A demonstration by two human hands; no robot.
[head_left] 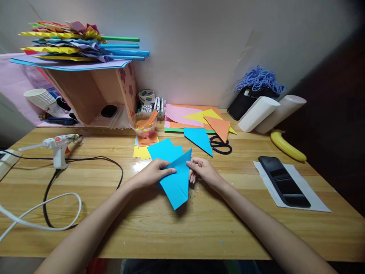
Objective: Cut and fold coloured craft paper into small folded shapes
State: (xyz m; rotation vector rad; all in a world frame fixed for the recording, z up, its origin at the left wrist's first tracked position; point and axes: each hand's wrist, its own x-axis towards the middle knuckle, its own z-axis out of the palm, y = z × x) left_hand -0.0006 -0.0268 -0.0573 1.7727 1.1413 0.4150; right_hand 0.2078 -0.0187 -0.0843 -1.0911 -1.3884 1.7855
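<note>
A folded piece of blue paper [178, 177] is held between both hands over the wooden table. My left hand [155, 171] grips its left edge, thumb on top and fingers underneath. At the right edge, my right hand [203, 169] pinches the paper between thumb and fingers. A crease or slit shows near the paper's lower right side. Behind it lies another blue sheet [161, 149], partly covered by the held piece. Farther back are a blue paper cutout [199, 139] and black-handled scissors [221, 146], whose blades are hidden under paper.
A white glue gun [59, 150] with looping cables stands on the left. A plastic cup of paper scraps [144, 125] and coloured sheets [182, 114] sit at the back. On the right are a phone [283, 182] and a banana [288, 146].
</note>
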